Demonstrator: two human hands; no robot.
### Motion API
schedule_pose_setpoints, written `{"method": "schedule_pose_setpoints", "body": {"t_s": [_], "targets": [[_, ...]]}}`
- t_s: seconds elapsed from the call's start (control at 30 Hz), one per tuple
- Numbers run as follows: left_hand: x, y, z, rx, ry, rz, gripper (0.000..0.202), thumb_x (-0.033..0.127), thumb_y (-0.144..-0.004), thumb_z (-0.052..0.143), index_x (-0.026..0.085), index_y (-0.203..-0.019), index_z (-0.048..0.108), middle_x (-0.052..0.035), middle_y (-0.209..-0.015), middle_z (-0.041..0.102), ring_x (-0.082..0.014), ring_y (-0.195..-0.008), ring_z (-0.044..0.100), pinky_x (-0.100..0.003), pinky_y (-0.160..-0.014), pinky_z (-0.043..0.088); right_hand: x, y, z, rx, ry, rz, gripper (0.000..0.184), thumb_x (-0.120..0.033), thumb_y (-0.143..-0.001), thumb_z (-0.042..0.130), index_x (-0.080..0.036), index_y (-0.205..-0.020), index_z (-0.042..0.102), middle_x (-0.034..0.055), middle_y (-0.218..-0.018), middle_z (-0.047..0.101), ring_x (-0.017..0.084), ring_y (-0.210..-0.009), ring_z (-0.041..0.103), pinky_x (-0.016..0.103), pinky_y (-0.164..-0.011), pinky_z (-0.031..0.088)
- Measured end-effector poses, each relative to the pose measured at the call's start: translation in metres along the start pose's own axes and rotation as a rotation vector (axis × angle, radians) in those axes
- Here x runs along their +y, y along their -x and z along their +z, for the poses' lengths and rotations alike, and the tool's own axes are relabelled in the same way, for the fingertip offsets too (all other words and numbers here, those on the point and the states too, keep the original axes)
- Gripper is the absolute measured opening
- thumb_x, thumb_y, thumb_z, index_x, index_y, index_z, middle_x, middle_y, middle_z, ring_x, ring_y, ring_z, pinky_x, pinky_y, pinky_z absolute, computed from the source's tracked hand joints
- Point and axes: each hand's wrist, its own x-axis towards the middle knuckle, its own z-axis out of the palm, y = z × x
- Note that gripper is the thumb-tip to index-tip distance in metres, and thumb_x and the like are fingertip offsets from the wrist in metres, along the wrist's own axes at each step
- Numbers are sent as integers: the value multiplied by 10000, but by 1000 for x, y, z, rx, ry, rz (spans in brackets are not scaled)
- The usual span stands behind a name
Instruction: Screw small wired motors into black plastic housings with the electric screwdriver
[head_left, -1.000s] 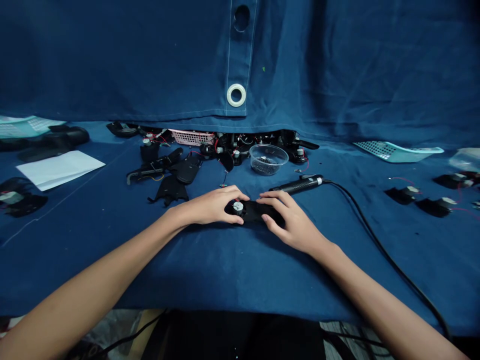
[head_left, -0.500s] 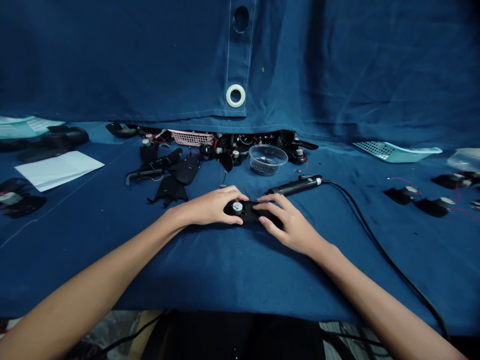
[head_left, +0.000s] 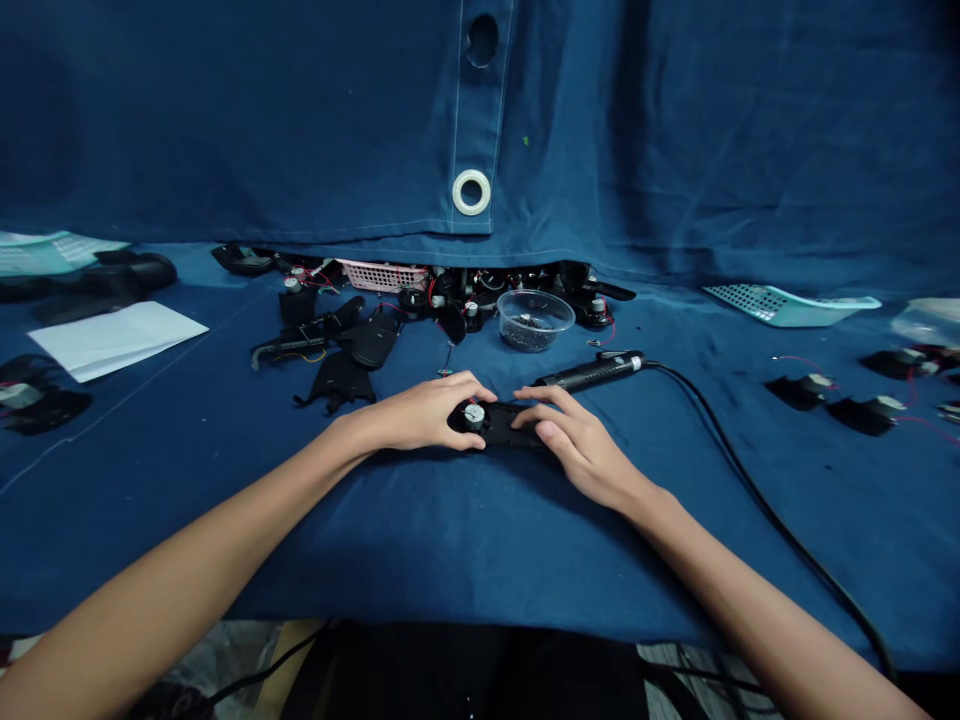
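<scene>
My left hand (head_left: 431, 413) is closed around the left end of a black plastic housing (head_left: 501, 428), thumb on the near side and fingers on the far side. A small round silvery motor (head_left: 473, 415) sits in that end, between thumb and forefinger. My right hand (head_left: 581, 440) rests over the housing's right end, its fingers apart and fingertips at the surface; the thumb is off the near edge. Just behind the right hand lies a black electric screwdriver (head_left: 592, 372) with a cable. A clear plastic tub (head_left: 535, 322) holding small dark screws stands farther back.
Black plastic parts (head_left: 360, 350) lie behind my left hand. Wired motor pieces and a pink basket (head_left: 384, 276) sit under the hanging blue curtain (head_left: 300, 120). White paper (head_left: 120, 340) is at left, a teal basket (head_left: 795, 306) at right. The screwdriver's cable (head_left: 742, 480) runs down the right side.
My right thumb has lifted and drawn back to the right from the housing's near edge, uncovering more of the housing. My left hand and the housing stay in place.
</scene>
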Motion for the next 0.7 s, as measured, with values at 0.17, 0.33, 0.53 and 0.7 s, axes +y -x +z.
{"method": "schedule_pose_setpoints", "body": {"t_s": [0.17, 0.33, 0.53, 0.7], "targets": [[1, 1, -1, -7, -6, -2, 510, 384, -806, 651, 250, -1274, 499, -49, -1229, 520, -210, -1100, 521, -323, -949, 390, -1, 0, 0, 19, -15, -1, 323, -371, -994, 306, -247, -1085, 590, 62, -1301, 507, 220, -1236, 465, 442, -1062, 362], [0, 0, 0, -7, -3, 2, 507, 378, -807, 645, 252, -1274, 495, -52, -1225, 522, -212, -1096, 526, -328, -945, 394, -2, -1, -1, 10, 3, -8, 317, -373, -992, 315, -252, -1143, 565, 70, -1309, 504, 225, -1227, 467, 457, -1050, 373], [0, 0, 0, -8, -2, 8, 503, 387, -810, 639, 252, -1273, 493, -54, -1226, 522, -212, -1101, 521, -329, -948, 393, -2, -2, -1, -3, 31, -8, 303, -374, -988, 341, -247, -1158, 558, 75, -1311, 506, 222, -1227, 470, 453, -1048, 379], [0, 1, -1, -10, -2, 10, 505, 381, -813, 641, 250, -1276, 490, -49, -1227, 517, -205, -1105, 520, -325, -951, 393, -3, -1, -1, -19, 72, -33, 305, -395, -978, 378, -245, -1175, 556, 83, -1332, 499, 229, -1240, 461, 465, -1058, 368]]}}
